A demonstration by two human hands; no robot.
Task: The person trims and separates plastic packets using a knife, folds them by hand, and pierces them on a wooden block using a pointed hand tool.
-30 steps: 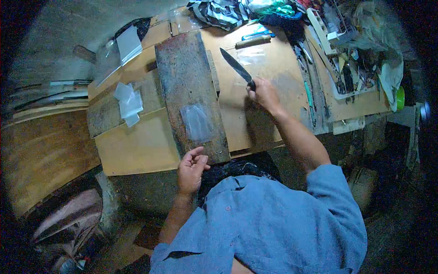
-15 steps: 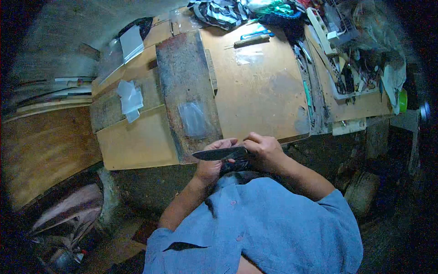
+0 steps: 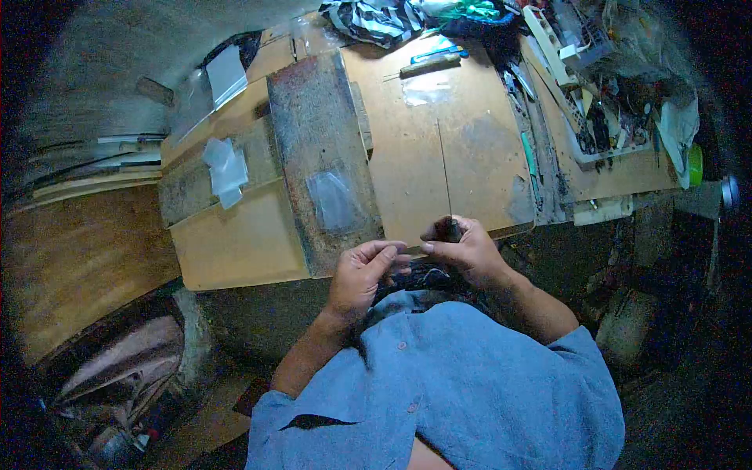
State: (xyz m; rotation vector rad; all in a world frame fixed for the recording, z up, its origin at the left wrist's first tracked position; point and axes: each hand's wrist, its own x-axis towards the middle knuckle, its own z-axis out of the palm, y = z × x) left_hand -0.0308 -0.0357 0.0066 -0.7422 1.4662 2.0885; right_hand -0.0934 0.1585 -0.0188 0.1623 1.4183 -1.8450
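At the table's front edge my right hand (image 3: 470, 252) is closed around the dark handle of a knife (image 3: 444, 176). The blade points away from me over the tabletop and is seen almost edge-on, as a thin line. Close by on the left, my left hand (image 3: 362, 274) is pinched, thumb against fingers. Whatever is between those fingertips, if anything, is too small to make out. A small gap separates the two hands. Dark material (image 3: 415, 278) lies in my lap just below them.
A worn, dark-stained board (image 3: 313, 117) lies across the wooden table (image 3: 235, 243), bearing a clear plastic piece (image 3: 333, 202). More plastic (image 3: 225, 172) lies left of it. A wooden-handled tool (image 3: 429, 67) rests at the back. A tool tray (image 3: 615, 160) and power strip (image 3: 548, 47) stand right.
The knife has swung from lying leftward across my left hand, flat side showing, to pointing away over the table. My hands have moved apart.
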